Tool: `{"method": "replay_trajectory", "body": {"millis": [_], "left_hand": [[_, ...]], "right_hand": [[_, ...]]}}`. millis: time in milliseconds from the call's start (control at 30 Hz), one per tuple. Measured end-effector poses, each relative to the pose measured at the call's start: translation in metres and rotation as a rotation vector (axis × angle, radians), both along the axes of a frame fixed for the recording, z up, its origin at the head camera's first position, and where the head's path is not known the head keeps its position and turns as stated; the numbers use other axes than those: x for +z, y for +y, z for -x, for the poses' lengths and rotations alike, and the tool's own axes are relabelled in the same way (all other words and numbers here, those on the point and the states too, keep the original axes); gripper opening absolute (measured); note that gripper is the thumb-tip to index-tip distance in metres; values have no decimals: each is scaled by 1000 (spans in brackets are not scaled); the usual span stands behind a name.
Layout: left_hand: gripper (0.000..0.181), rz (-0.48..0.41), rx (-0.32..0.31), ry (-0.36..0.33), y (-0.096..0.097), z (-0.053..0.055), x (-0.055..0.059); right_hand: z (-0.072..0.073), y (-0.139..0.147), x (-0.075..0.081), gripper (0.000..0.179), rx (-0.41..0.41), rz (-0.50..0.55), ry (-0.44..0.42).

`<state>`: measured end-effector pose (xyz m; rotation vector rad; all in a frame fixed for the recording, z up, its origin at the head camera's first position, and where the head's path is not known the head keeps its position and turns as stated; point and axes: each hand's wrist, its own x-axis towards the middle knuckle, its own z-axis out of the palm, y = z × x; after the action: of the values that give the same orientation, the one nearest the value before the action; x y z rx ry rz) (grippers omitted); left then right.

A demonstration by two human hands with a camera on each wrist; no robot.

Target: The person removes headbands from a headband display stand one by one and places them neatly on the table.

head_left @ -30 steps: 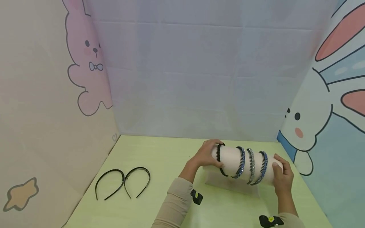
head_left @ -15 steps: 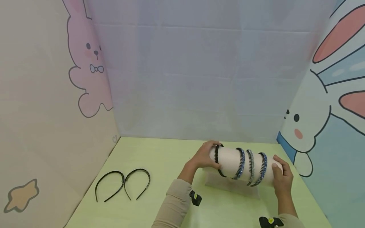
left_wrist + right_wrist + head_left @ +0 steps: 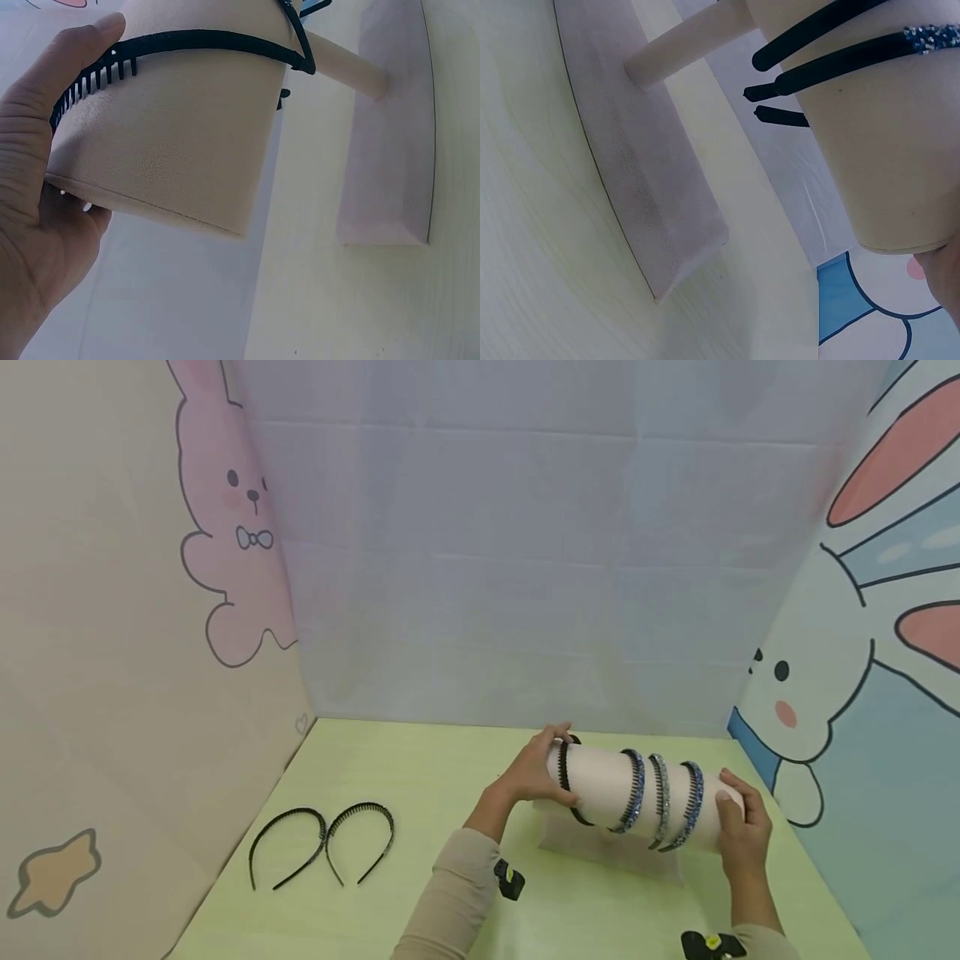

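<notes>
A pale, padded roll (image 3: pixel 603 777) of a headband display stand lies across the right half of the table, raised on a post over its base (image 3: pixel 394 165). My left hand (image 3: pixel 527 774) grips a black toothed headband (image 3: pixel 202 41) around the roll's left end, thumb on the band in the left wrist view. At the other end, my right hand (image 3: pixel 745 827) holds the roll, fingers behind and thumb in front. Between them sit a blue glittery headband (image 3: pixel 636 789), a silver one (image 3: pixel 662 802) and another blue glittery headband (image 3: pixel 694 806).
Two dark headbands, a left one (image 3: pixel 301 811) and a right one (image 3: pixel 366 806), lie side by side on the left of the pale green table (image 3: pixel 420 860). A plain backdrop (image 3: pixel 480 577) stands behind, with rabbit-printed walls at both sides.
My left hand has shifted slightly left, and the black headband has slid with it toward the roll's left end. The right hand and the other headbands stay nearly in place.
</notes>
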<state>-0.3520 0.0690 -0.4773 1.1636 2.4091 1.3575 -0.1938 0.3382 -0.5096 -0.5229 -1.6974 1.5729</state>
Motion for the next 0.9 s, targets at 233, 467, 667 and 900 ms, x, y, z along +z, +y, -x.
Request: {"method": "replay_trajectory", "body": {"millis": [233, 467, 667, 900], "left_hand": [[78, -33, -49, -17, -2, 3, 1], [82, -59, -90, -94, -10, 8, 5], [92, -58, -98, -175, -14, 9, 5], [92, -28, -60, -228, -15, 8, 1]], "right_hand": [[0, 1, 1, 28, -4, 10, 6], [1, 0, -1, 27, 1, -13, 14], [1, 0, -3, 27, -1, -22, 15], [1, 2, -4, 28, -3, -27, -2]]}}
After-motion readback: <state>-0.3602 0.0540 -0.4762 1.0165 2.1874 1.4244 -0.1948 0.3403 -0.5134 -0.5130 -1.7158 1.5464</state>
